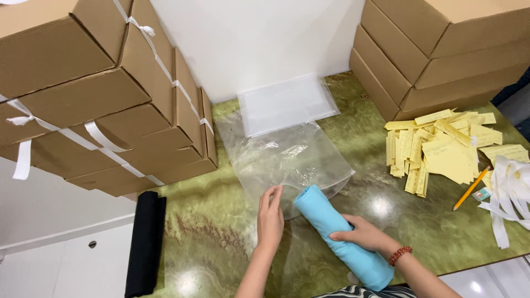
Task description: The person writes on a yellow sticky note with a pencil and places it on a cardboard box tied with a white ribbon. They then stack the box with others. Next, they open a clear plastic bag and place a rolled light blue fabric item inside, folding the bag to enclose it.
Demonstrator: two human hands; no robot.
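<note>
A rolled light blue cloth [337,234] lies slantwise on the green marbled table [210,232], its upper end at the mouth of a clear plastic bag [284,157]. My right hand [361,233] grips the roll around its middle; a red bead bracelet sits on that wrist. My left hand [270,216] rests with fingers together on the near edge of the bag, just left of the roll's end. The bag lies flat and crinkled, reaching back toward the wall.
Stacks of brown cardboard boxes stand at the left [99,94] and back right [441,49]. Another clear flat bag [287,102] lies behind. Yellow paper slips [436,149], a pencil [471,188] and white strips [510,193] cover the right side. A black rolled cloth [144,243] lies at the left edge.
</note>
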